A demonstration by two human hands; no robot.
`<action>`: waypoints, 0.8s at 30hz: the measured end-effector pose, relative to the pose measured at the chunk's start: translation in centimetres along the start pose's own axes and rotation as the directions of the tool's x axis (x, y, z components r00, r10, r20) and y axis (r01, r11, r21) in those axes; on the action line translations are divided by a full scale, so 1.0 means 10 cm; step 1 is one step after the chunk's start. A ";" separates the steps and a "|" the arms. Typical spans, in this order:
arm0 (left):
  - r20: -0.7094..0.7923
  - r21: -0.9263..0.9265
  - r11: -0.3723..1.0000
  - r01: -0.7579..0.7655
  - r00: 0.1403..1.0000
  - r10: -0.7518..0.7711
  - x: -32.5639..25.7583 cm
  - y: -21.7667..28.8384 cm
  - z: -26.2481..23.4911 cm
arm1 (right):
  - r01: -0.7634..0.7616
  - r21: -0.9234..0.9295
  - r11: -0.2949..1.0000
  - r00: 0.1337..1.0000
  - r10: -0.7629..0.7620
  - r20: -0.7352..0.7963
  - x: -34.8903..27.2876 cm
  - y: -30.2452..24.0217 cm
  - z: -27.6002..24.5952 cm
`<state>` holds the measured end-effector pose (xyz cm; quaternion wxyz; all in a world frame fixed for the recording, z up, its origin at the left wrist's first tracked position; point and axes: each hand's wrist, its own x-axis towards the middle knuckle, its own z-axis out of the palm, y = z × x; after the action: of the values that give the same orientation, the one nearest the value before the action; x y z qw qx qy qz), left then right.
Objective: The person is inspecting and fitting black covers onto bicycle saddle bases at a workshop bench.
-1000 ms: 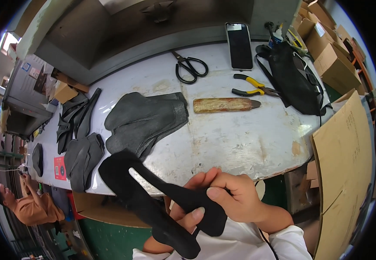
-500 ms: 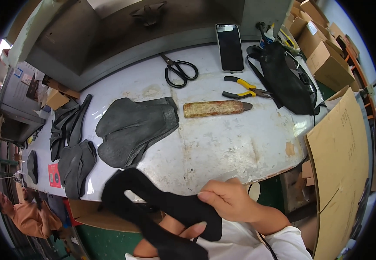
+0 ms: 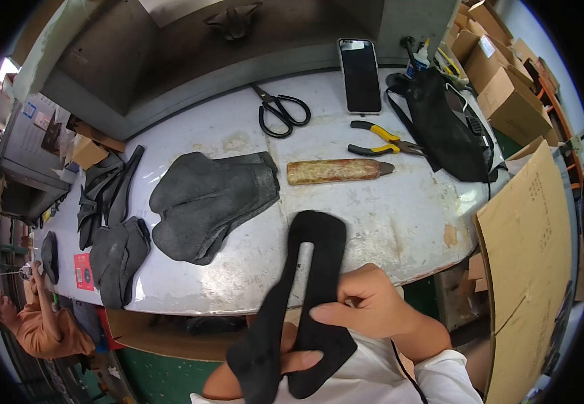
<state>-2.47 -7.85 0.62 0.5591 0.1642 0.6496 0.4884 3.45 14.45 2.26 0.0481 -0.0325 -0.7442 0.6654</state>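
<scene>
A flat black piece of material (image 3: 320, 229), cut with a long slot and two legs, hangs over the table's front edge between my hands. My left hand (image 3: 296, 359) is closed on its lower part, mostly hidden behind it, with the thumb across the front. My right hand (image 3: 366, 304) pinches the right leg, thumb on top and fingers behind. Beyond lies a stack of dark grey cut pieces (image 3: 204, 202). A wrapped-handle knife (image 3: 335, 172) with a short dark blade rests to the right of that stack.
Behind are black-handled scissors (image 3: 282, 114), a phone (image 3: 360, 77), yellow-and-black pliers (image 3: 383, 140) and a black pouch (image 3: 450, 128). More grey pieces (image 3: 120, 259) lie left. An open cardboard box (image 3: 164, 337) sits below the front edge; cardboard (image 3: 527, 269) stands right. Another person (image 3: 46, 320) works far left.
The black piece has swung from pointing left to standing nearly upright, its closed end now over the table. My right hand has shifted slightly right and keeps its grip.
</scene>
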 end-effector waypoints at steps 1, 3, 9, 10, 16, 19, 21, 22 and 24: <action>0.087 -0.158 0.986 -0.047 0.994 0.061 -0.02 0.26 0.00 | -0.070 0.229 0.971 0.997 0.060 0.050 -0.06 0.07 0.00; 0.141 -0.315 0.946 -0.082 0.981 0.132 -0.02 0.43 -0.02 | -0.283 0.540 0.793 0.957 0.194 0.216 -0.10 0.05 -0.01; 0.497 -0.243 0.936 0.253 0.862 -0.104 0.00 0.42 -0.04 | -0.111 0.667 0.737 0.967 -0.075 0.243 -0.05 0.21 0.19; 0.486 -0.252 0.936 0.248 0.868 -0.099 0.01 0.32 -0.06 | -0.117 0.666 0.737 0.963 -0.079 0.257 -0.08 0.19 0.22; 0.175 -0.532 0.751 -0.390 0.817 0.549 0.21 0.16 -0.18 | -0.061 0.616 0.785 0.997 0.022 0.070 -0.17 0.25 0.29; -0.149 -0.429 0.730 -0.532 0.839 0.523 0.31 0.27 -0.17 | -0.139 0.762 0.632 0.988 0.036 0.150 -0.21 0.36 0.31; -0.356 -0.337 0.721 -0.606 0.791 0.498 0.38 0.32 -0.16 | -0.112 0.700 0.705 0.985 -0.015 0.172 -0.26 0.47 0.36; -0.447 -0.287 0.717 -0.636 0.751 0.486 0.41 0.36 -0.13 | -0.107 0.701 0.705 0.985 -0.021 0.171 -0.26 0.46 0.36; -0.587 -0.188 0.715 -0.673 0.661 0.468 0.49 0.36 -0.09 | -0.308 0.568 0.763 0.939 0.147 0.311 -0.27 0.40 0.38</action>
<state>-6.02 -2.86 0.70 0.2053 0.1171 0.5723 0.7853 5.61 10.83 -2.23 -0.1189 -0.0228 -0.4805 0.8686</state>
